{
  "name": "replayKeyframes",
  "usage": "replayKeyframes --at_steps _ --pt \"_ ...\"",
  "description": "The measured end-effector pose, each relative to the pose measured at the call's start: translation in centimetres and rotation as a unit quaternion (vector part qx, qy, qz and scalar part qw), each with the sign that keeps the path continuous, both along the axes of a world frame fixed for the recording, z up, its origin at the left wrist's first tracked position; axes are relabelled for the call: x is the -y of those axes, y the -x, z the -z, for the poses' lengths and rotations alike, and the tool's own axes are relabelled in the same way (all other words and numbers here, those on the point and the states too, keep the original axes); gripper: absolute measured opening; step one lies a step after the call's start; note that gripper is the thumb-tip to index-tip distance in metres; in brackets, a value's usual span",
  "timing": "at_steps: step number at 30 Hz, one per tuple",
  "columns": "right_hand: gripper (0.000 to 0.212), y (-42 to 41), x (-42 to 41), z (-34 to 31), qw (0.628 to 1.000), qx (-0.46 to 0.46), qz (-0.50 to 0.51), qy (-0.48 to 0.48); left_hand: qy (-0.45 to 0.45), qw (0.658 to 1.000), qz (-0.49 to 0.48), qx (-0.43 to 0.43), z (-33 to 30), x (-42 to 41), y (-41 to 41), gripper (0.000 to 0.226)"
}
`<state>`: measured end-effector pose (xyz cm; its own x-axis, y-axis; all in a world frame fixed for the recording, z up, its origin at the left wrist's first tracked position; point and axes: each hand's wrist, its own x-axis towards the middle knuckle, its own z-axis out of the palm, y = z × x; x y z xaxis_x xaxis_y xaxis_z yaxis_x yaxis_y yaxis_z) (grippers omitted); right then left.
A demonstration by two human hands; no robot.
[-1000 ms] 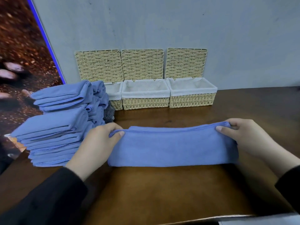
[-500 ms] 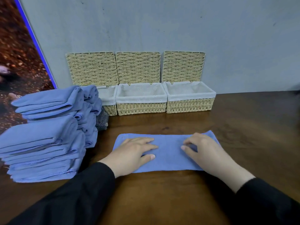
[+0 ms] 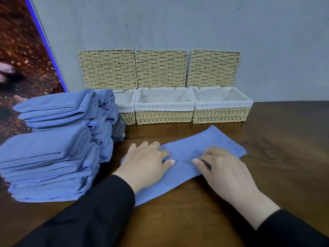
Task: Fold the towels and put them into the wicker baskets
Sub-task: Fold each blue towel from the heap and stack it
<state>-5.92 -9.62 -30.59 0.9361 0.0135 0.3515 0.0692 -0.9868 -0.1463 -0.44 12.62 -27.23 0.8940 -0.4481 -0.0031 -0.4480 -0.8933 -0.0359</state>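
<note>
Since half a second ago the towel has swung askew on the desk, right end toward the baskets. Your left hand and right hand press it flat, fingers loosely spread, gripping nothing. Uneven pressure could skew the next fold or bunch the cloth.

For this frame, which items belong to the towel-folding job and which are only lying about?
Part of the job:
- blue towel, flat on the table under the left hand and right hand
- stack of blue towels
- three open wicker baskets: left, middle, right

Just lying about:
- grey cloth beside the stack
- picture panel on the left
</note>
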Motion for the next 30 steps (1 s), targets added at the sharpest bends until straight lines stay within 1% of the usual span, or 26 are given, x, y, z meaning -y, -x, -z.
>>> replayKeyframes --at_steps 2,3,5,6,7,8,9,11,12,13,15,17,18,19,21,22,24,25,26,29,30 --pt "0.050 -1.0 0.2 0.3 0.999 -0.030 0.006 -0.037 0.013 0.999 0.017 0.030 -0.1 -1.0 -0.1 0.040" --pt "0.051 -1.6 0.3 0.5 0.996 -0.052 0.000 -0.069 0.039 0.998 0.039 0.027 0.0 -1.8 -0.2 0.041" --pt "0.055 -2.7 0.5 0.6 0.986 -0.094 -0.041 -0.135 0.125 0.988 0.083 -0.030 0.0 -3.5 -0.5 0.038" --pt "0.056 -3.4 0.7 0.5 0.980 -0.110 -0.071 -0.151 0.176 0.977 0.099 -0.070 0.1 -4.3 -0.7 0.029" --pt "0.055 -4.1 0.9 0.5 0.976 -0.122 -0.100 -0.150 0.216 0.964 0.113 -0.106 0.3 -4.9 -0.7 0.019" --pt "0.055 -4.9 1.1 0.4 0.973 -0.134 -0.125 -0.143 0.238 0.955 0.124 -0.126 0.7 -5.2 -0.8 0.016" --pt "0.057 -5.7 1.4 0.3 0.969 -0.145 -0.146 -0.136 0.250 0.951 0.134 -0.120 1.3 -5.4 -0.9 0.019" --pt "0.061 -7.3 1.8 0.5 0.962 -0.159 -0.177 -0.135 0.263 0.951 0.147 -0.071 2.5 -5.4 -1.1 0.024" --pt "0.060 -7.9 2.1 0.6 0.959 -0.157 -0.186 -0.142 0.257 0.953 0.145 -0.060 2.6 -5.3 -1.2 0.027" --pt "0.056 -8.2 2.2 0.7 0.959 -0.145 -0.191 -0.153 0.241 0.958 0.139 -0.067 2.7 -5.2 -1.2 0.029" --pt "0.043 -8.2 2.4 0.7 0.960 -0.089 -0.202 -0.171 0.201 0.967 0.116 -0.104 2.8 -5.2 -1.2 0.034" --pt "0.028 -7.1 2.1 0.5 0.960 -0.016 -0.239 -0.149 0.188 0.969 0.099 -0.123 2.8 -5.3 -1.1 0.035" --pt "0.022 -6.2 1.8 0.2 0.954 0.005 -0.267 -0.133 0.184 0.970 0.097 -0.127 2.7 -5.2 -1.0 0.035" --pt "0.019 -5.3 1.4 0.0 0.948 0.007 -0.297 -0.117 0.181 0.970 0.097 -0.127 2.6 -5.2 -0.9 0.035" --pt "0.022 -3.4 1.4 0.0 0.939 -0.027 -0.334 -0.080 0.174 0.972 0.094 -0.128 2.5 -5.1 -1.0 0.035" --pt "0.030 -2.6 1.7 0.2 0.938 -0.052 -0.335 -0.065 0.172 0.972 0.092 -0.128 2.4 -5.1 -1.0 0.036" --pt "0.054 -1.1 2.7 0.5 0.941 -0.099 -0.320 -0.055 0.172 0.973 0.087 -0.125 2.4 -5.1 -1.0 0.036" --pt "0.060 -0.5 3.2 0.6 0.940 -0.114 -0.317 -0.055 0.171 0.974 0.086 -0.124 2.3 -5.0 -0.9 0.036" --pt "0.061 0.1 3.5 0.6 0.938 -0.120 -0.321 -0.057 0.170 0.974 0.084 -0.125 2.2 -4.9 -0.9 0.035" --pt "0.048 1.7 2.9 0.3 0.930 -0.089 -0.356 -0.031 0.175 0.974 0.078 -0.124 2.0 -4.7 -0.9 0.034" --pt "0.050 2.0 2.3 0.2 0.927 -0.082 -0.365 -0.014 0.176 0.974 0.079 -0.119 1.9 -4.6 -0.8 0.034"
